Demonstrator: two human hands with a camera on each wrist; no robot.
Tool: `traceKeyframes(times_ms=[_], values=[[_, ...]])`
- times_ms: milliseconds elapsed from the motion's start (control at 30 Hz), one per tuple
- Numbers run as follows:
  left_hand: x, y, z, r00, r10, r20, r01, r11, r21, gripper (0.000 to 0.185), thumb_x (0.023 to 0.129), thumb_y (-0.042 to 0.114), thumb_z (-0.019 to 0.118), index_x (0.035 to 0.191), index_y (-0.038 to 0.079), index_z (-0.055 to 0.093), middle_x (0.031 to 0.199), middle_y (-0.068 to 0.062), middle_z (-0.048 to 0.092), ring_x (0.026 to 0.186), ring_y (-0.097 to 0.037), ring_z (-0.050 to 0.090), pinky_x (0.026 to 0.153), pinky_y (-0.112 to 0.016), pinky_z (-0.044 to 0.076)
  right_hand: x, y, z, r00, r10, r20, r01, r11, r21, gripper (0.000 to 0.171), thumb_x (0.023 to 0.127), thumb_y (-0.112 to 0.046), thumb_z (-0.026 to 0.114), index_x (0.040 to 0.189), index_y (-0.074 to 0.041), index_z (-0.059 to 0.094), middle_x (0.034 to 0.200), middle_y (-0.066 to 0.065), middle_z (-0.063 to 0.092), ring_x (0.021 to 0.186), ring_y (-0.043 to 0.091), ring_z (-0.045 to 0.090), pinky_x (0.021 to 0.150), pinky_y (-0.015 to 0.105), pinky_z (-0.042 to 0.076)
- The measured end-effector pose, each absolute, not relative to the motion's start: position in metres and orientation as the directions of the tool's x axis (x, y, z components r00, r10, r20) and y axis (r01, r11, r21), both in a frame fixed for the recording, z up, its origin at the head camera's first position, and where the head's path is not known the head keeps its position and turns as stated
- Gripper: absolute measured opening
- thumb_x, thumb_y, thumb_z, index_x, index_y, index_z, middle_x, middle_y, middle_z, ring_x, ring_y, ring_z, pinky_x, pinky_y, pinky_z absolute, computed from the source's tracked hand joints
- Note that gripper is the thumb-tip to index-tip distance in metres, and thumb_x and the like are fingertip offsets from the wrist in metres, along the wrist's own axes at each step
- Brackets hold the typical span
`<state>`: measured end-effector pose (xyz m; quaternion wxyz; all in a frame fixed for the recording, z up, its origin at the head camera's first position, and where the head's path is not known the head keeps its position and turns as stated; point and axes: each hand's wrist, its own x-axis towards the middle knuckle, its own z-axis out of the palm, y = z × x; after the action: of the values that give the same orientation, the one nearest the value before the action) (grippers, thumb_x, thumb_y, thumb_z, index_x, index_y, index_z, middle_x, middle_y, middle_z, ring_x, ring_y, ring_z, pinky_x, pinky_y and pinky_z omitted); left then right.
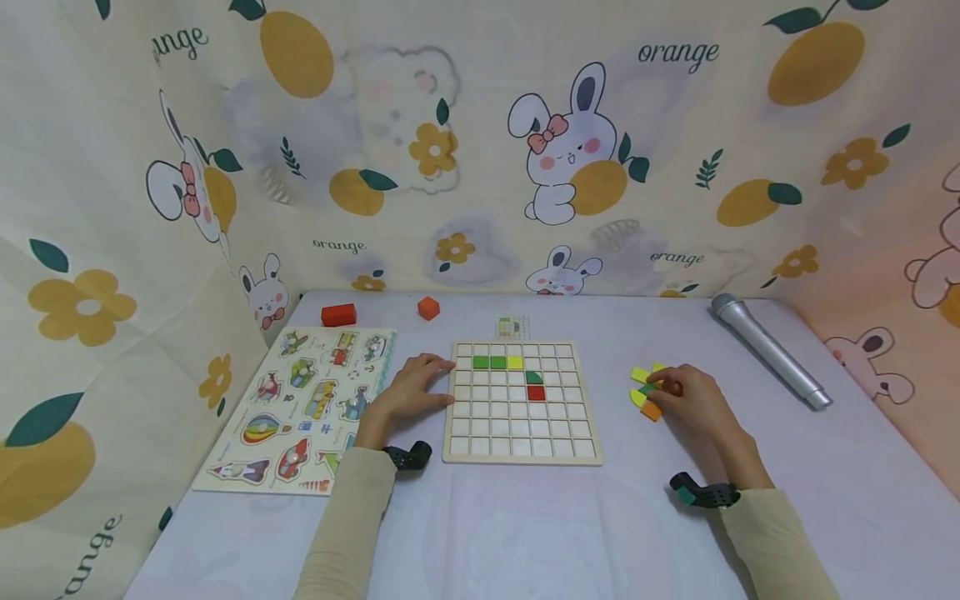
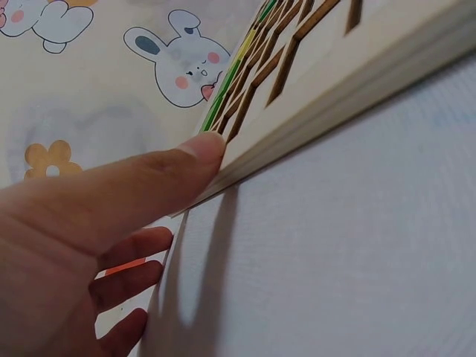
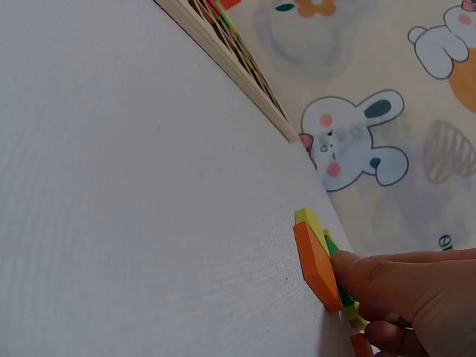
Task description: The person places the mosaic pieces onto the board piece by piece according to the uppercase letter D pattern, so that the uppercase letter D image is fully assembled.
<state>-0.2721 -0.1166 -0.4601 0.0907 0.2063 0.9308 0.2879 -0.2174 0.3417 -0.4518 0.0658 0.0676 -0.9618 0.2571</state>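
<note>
**Hands at the grid board and the tile heap**

We take the wooden grid board as our landmark; it lies flat on the counter. Our left hand rests at the board's left edge, fingers straight and relaxed, the thumb tip touching the board's side and gripping nothing. In the board's cells sit two green tiles, a yellow tile just right of them, a dark green piece one row nearer us, and a red tile directly below that.

To the right of the board, apart from it, lies a small heap of tiles: yellow, green and orange. Our right hand is on this heap, fingertips curled against the orange tile and the pieces behind it.

Left of the board lies a vehicle picture puzzle. Beyond the board, toward the curtain, we see a small pattern card, an orange cube and a red block. Far right of the board lies a silver microphone.
</note>
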Motion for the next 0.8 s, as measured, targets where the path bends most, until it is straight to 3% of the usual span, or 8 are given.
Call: traceKeyframes(times_ms=[233,433,633,800], values=[[-0.272,-0.117,-0.461,-0.893,0.448,-0.043,0.347,0.746,0.569,0.063,0.082,0.033,0.07,0.138,0.018,0.046,0.141,-0.007,0.039,0.131,-0.026,0.031,0.108,-0.046,0.03,-0.219,0.341,-0.453,-0.981,-0.108,0.16,-0.174,0.852,-0.494,0.025,0.079,-0.015,0.074,0.097,-0.001,0.065,0.081,0.007,0.056,0.073,0.02,0.047,0.06,0.028,0.041],[-0.271,-0.117,-0.459,-0.891,0.454,-0.029,0.359,0.74,0.568,0.063,0.082,0.031,0.071,0.138,0.016,0.046,0.14,-0.009,0.04,0.131,-0.027,0.032,0.108,-0.046,0.03,-0.219,0.334,-0.45,-0.978,-0.117,0.175,-0.195,0.814,-0.547,0.017,0.084,-0.011,0.069,0.099,-0.004,0.063,0.089,0.007,0.063,0.08,0.021,0.054,0.071,0.03,0.048],[-0.271,-0.118,-0.458,-0.892,0.452,-0.027,0.358,0.739,0.571,0.063,0.082,0.032,0.071,0.137,0.017,0.046,0.139,-0.008,0.041,0.13,-0.027,0.033,0.108,-0.046,0.03,-0.223,0.303,-0.445,-0.963,-0.168,0.211,-0.266,0.732,-0.628,0.017,0.087,-0.008,0.064,0.103,-0.003,0.067,0.098,0.012,0.065,0.087,0.024,0.059,0.072,0.025,0.05],[-0.271,-0.117,-0.458,-0.891,0.452,-0.031,0.355,0.738,0.574,0.063,0.082,0.032,0.071,0.137,0.016,0.047,0.14,-0.008,0.04,0.131,-0.027,0.032,0.108,-0.046,0.03,-0.226,0.265,-0.449,-0.961,-0.225,0.16,-0.27,0.639,-0.72,0.016,0.088,-0.011,0.063,0.104,-0.008,0.068,0.102,0.007,0.064,0.09,0.02,0.058,0.074,0.022,0.049]])
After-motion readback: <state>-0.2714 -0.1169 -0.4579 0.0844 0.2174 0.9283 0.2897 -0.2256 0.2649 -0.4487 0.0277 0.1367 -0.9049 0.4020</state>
